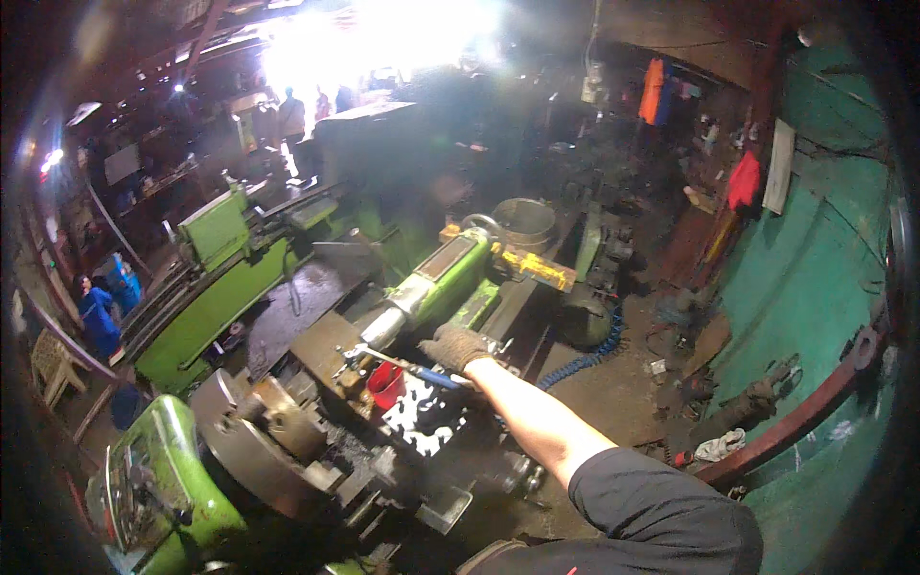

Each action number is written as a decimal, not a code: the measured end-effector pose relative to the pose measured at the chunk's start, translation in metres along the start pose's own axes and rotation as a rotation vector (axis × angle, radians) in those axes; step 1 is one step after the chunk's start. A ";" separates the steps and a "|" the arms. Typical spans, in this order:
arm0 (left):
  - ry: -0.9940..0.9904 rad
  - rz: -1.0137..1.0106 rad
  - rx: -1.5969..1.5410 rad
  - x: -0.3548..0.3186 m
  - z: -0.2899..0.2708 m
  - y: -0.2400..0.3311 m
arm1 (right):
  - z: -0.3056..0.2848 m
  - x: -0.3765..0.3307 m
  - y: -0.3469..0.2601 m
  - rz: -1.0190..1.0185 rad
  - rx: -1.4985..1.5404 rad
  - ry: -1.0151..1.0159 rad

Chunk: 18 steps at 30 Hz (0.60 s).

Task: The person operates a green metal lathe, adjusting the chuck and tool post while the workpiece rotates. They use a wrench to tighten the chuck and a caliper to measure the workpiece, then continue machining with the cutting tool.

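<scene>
My right hand [454, 348], in a brown-grey work glove, reaches out beside the tailstock [443, 278] of a green lathe. Its fingers look curled together at the tailstock's near side, and whatever they hold is hidden. Just below the glove lies a long tool with a blue handle [438, 378] and a metal head, slanting across the lathe. Under it stands a red container [385, 384], next to a black-and-white patterned cloth [422, 418]. The lathe's large round chuck [251, 443] is at the lower left. My left hand is out of the picture.
A second green lathe [216, 307] stands at the left. Beyond the tailstock are a metal drum [525, 222] and a yellow-marked bar [534, 266]. A coiled blue hose [599, 352] lies on the floor. Green sheeting [781, 287] lines the right side. A person [290, 117] stands far off.
</scene>
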<state>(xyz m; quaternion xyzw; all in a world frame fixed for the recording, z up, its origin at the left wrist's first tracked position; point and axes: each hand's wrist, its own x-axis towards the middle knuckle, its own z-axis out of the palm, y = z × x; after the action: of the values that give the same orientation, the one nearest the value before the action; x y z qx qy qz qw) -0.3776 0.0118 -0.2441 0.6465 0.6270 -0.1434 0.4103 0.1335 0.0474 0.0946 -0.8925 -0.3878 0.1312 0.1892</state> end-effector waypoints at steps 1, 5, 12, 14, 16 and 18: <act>0.012 -0.023 -0.026 -0.013 0.000 -0.021 | 0.004 -0.004 -0.007 -0.005 0.004 0.008; 0.098 -0.009 -0.093 -0.063 -0.011 -0.073 | -0.005 -0.014 -0.001 0.012 0.036 0.052; 0.763 0.616 -0.475 -0.160 -0.136 0.011 | 0.011 0.000 0.011 0.060 -0.008 0.148; 1.026 0.762 -0.489 -0.184 -0.184 0.041 | 0.008 0.005 0.010 0.058 -0.004 0.082; 1.255 0.829 -0.372 -0.193 -0.235 0.062 | 0.001 0.006 0.005 0.018 -0.022 -0.003; 1.351 0.806 -0.329 -0.195 -0.274 0.076 | -0.009 0.005 -0.001 -0.069 -0.075 -0.118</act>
<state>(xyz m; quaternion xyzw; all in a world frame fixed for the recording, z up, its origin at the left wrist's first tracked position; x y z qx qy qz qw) -0.4306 0.0812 0.0897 0.7015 0.4712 0.5322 0.0523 0.1394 0.0495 0.1024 -0.8759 -0.4335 0.1622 0.1366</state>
